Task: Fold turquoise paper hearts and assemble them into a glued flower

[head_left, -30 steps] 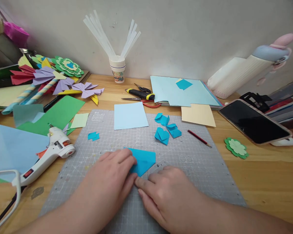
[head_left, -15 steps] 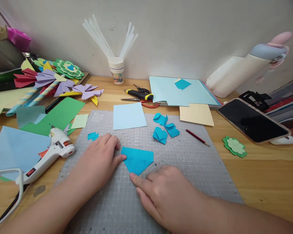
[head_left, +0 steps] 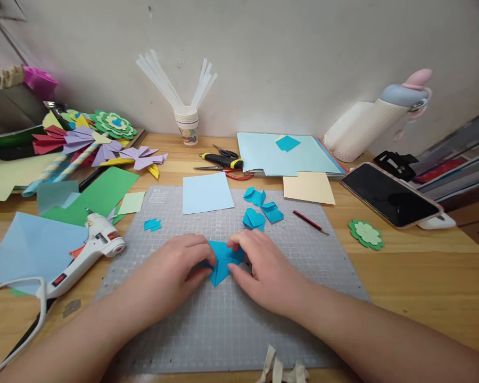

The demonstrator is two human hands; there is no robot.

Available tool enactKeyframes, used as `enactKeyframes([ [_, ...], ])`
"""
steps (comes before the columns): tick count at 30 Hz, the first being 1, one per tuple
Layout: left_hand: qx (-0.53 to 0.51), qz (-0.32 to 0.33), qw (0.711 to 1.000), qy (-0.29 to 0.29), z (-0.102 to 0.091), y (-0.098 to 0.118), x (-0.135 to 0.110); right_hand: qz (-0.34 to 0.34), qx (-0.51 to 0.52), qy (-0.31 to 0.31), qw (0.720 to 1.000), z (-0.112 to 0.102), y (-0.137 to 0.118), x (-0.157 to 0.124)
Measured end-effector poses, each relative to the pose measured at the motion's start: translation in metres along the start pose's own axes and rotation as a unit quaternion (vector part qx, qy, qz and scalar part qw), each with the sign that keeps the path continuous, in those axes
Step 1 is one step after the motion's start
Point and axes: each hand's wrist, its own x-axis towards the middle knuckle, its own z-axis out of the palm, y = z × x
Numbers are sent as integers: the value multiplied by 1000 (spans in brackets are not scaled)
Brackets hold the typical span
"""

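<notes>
A folded piece of bright blue paper (head_left: pixel 222 260) lies on the grey cutting mat (head_left: pixel 175 340), its point toward me. My left hand (head_left: pixel 186 263) is closed at the paper's left edge, fingertips and thumb covering that corner. On the other side, my right hand (head_left: pixel 265 268) grips the right edge between thumb and curled fingers. Both outer corners are partly hidden by the fingers. Just beyond my right hand are several small folded blue paper pieces (head_left: pixel 272 211). A few blue scraps (head_left: pixel 153 224) lie past my left hand.
A light blue paper square (head_left: pixel 207 193) and a pencil (head_left: pixel 311 222) lie farther back. At left is a white glue gun (head_left: pixel 91 250) with its cord. Behind are scissors (head_left: pixel 213 168), a yellow-black cutter (head_left: pixel 222 160) and a paper cup (head_left: pixel 187 126) of sticks. A phone (head_left: pixel 391 194) rests at right.
My right hand has moved from the paper's lower point up to its right edge. My left fingers have come over the left edge. The view has tilted slightly.
</notes>
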Motion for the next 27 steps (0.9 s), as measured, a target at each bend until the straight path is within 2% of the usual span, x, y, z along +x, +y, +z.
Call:
enactKeyframes([
  [6, 28, 1, 999, -16, -2, 8, -1, 21, 72, -10, 997, 8, 5, 4],
  [12, 140, 93, 986, -2, 4, 15, -5, 87, 231, 19, 969, 8, 3, 4],
  [15, 117, 112, 984, 69, 7, 15, -8, 94, 278, 44, 955, 5, 1, 1],
  [16, 85, 92, 987, 105, 7, 14, -8, 85, 276, 73, 955, 3, -1, 0],
  [18, -20, -1, 981, 192, 5, 14, -8, 40, 242, 165, 955, -1, -3, -3],
  [19, -96, -67, 967, 228, 3, 14, -7, 8, 215, 210, 954, -4, -4, -5],
  [21, -285, -181, 907, 252, 0, 15, -4, -59, 146, 259, 953, -8, -7, -8],
  [22, -385, -215, 865, 240, 0, 16, -2, -90, 108, 257, 956, -9, -8, -9],
  [24, -550, -244, 775, 191, 0, 19, 2, -136, 23, 214, 967, -9, -10, -11],
  [27, -674, -269, 674, 138, 5, 24, 3, -171, -87, 156, 969, -6, -12, -12],
])
